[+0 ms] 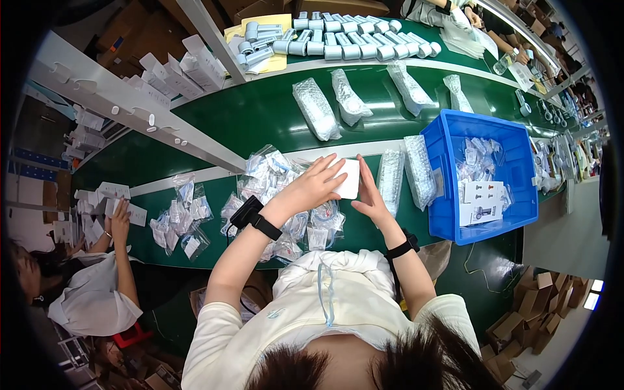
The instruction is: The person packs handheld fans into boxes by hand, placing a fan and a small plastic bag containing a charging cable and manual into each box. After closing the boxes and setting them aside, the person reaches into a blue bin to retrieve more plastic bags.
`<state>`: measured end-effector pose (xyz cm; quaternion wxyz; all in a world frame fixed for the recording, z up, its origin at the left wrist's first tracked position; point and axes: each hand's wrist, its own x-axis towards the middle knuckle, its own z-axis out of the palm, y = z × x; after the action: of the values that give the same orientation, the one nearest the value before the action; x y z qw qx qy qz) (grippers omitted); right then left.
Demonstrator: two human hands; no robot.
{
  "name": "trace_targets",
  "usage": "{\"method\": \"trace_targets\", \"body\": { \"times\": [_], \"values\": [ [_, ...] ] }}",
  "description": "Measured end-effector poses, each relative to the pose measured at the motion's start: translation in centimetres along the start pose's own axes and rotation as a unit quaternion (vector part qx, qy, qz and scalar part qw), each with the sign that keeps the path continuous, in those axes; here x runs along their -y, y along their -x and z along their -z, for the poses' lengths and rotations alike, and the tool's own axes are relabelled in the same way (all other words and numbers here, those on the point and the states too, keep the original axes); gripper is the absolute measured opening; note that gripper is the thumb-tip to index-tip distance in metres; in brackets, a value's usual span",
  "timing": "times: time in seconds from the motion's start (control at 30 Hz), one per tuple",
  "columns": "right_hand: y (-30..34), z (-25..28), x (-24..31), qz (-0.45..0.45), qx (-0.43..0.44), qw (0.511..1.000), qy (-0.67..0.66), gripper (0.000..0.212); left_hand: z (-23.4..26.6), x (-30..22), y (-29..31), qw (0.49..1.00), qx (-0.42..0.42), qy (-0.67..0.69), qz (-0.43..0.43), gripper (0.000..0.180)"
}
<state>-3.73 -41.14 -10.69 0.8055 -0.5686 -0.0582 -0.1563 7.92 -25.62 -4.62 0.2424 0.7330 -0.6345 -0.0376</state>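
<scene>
Head view, listed from the left of the blue bin [448,140]: co-worker's hand [119,218] on small boxes, well left; heap of clear bags [273,175], left; left hand [312,187], grip closed on the white box [348,179]; right hand [369,198], grip flat against that box; bubble-wrapped packs [403,175] just beside the bin on the green bench [260,114].

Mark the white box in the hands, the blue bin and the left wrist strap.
white box [349,179], head view, bare right face.
blue bin [434,188], head view, left wall.
left wrist strap [266,227], head view, band.
</scene>
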Motion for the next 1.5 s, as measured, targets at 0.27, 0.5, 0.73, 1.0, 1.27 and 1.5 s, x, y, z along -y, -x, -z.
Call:
{"method": "trace_targets", "body": {
  "times": [0.27,0.5,0.73,1.0,1.27,1.5],
  "values": [
    [-0.6,-0.4,-0.7,-0.024,-0.022,0.922,0.385,0.097,0.5,-0.1,-0.5,0.998,0.014,-0.047,-0.024,0.05],
    [-0.8,-0.4,-0.8,-0.011,-0.032,0.917,0.398,0.096,-0.5,-0.1,-0.6,0.992,0.011,-0.126,-0.029,0.045],
    [-0.5,-0.6,-0.8,-0.043,-0.058,0.949,0.308,0.093,0.2,0.8,-0.7,0.994,0.014,-0.1,-0.051,0.049],
    [-0.5,-0.1,-0.6,-0.017,-0.018,0.933,0.36,0.083,-0.7,-0.1,0.0,0.993,-0.008,-0.109,-0.036,0.052],
    [-0.6,-0.2,0.6,-0.01,-0.001,0.929,0.37,0.075,-0.9,-0.8,0.4,0.996,0.016,-0.093,-0.006,0.049],
    [-0.7,0.6,0.6,-0.005,0.026,0.929,0.368,0.067,-2.9,-1.5,1.1,0.991,-0.094,0.069,0.06,0.045]
  ]
}}
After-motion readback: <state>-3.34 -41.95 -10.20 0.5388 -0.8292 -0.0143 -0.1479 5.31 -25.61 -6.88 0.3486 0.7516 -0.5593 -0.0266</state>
